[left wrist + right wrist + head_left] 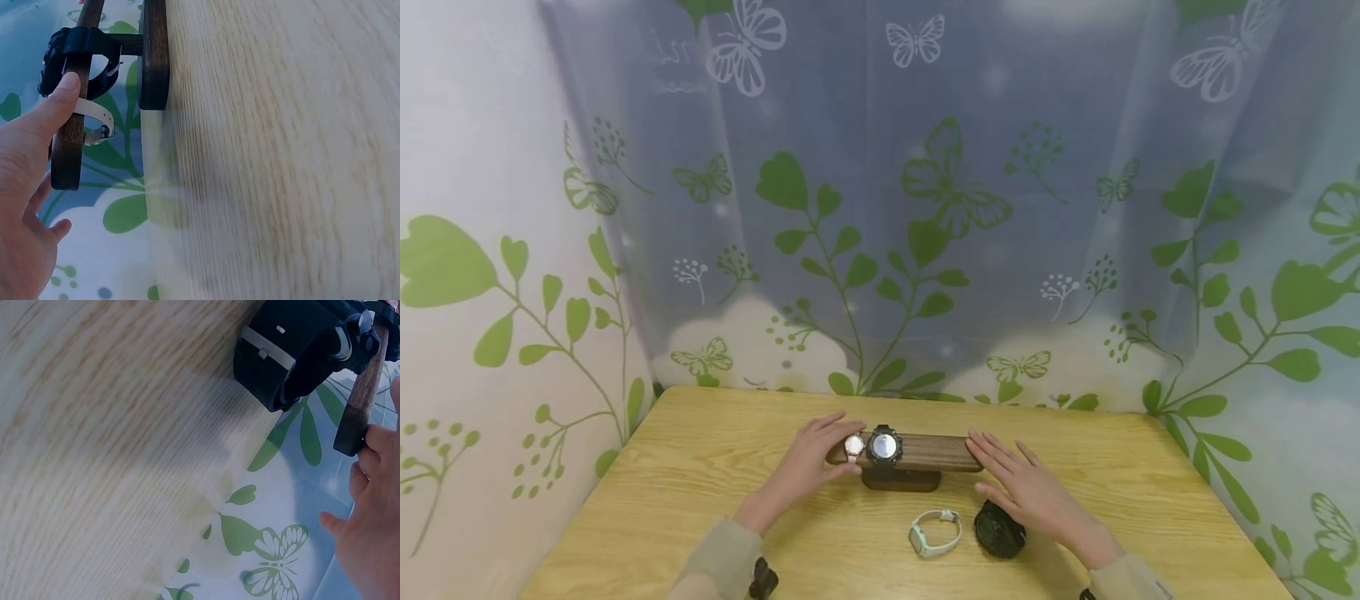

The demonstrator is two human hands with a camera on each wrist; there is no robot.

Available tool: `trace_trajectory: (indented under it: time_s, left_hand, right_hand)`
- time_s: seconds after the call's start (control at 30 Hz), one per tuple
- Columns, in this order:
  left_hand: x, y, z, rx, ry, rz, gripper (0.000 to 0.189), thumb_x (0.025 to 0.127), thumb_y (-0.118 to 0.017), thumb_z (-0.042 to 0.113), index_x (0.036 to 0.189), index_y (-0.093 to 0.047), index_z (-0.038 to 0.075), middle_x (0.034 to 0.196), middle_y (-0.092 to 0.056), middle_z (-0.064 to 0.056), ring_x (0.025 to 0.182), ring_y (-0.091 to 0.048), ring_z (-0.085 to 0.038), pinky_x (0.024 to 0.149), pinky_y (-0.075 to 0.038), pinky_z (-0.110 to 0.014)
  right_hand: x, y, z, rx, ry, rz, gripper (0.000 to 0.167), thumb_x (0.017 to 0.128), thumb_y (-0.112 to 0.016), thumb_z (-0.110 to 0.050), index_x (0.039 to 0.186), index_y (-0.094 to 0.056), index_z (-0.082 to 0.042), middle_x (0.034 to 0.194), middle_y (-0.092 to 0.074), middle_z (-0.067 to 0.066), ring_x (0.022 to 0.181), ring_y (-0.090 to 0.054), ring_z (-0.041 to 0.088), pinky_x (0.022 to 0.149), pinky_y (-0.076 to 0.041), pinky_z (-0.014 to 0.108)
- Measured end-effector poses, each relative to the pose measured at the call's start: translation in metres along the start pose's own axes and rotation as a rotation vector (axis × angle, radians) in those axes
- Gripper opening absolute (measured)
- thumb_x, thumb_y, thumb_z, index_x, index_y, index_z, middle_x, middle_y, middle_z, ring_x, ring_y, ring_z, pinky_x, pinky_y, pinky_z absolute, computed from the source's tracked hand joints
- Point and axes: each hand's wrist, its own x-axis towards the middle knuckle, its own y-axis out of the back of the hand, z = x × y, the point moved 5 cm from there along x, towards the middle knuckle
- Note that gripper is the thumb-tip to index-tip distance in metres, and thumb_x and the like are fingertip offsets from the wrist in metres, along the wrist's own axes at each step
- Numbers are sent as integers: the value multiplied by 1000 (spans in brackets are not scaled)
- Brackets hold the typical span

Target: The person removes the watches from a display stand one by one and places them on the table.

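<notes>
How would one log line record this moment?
left hand: at left end of wooden stand; right hand: at right end; on stand: white-strapped watch, black watch; on table: mint watch, second black watch

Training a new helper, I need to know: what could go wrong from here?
The dark brown wooden watch stand might tip if nudged: its white-strapped round watch and chunky black round watch both sit toward the end at the left hand. The right hand, near the bulky black watch on the light wooden table, could knock it into the mint-green strapped watch beside it.
</notes>
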Motion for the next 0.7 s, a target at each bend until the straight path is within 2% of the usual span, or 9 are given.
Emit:
trace_trajectory:
  time_s: [0.27, 0.53, 0.7]
  left_hand:
    - [-4, 8, -4, 64, 16, -19, 68, 80, -85, 30, 139, -60, 10, 143, -61, -9, 140, -46, -37, 119, -27, -64]
    - [-9, 17, -8, 121, -16, 7, 66, 79, -85, 29, 137, -61, 9, 137, -64, -11, 126, -59, -34, 113, -39, -59]
    - [-14, 25, -11, 142, -34, 46, 61, 78, -87, 27, 132, -65, 9, 131, -68, -10, 118, -64, -33, 107, -47, -57]
  right_hand:
    - [0, 0, 0, 12, -7, -6, 69, 100, -64, -32, 159, -33, -11, 166, -27, 4, 151, -30, 26, 120, -19, 66]
    - [0, 0, 0, 4, -9, -10, 70, 100, -63, -32, 160, -33, -12, 165, -29, 7, 151, -29, 26, 119, -19, 66]
    - [0, 0, -1, 4, -6, -5, 70, 100, -64, -32, 159, -33, -11, 165, -30, 8, 151, -30, 26, 119, -19, 67]
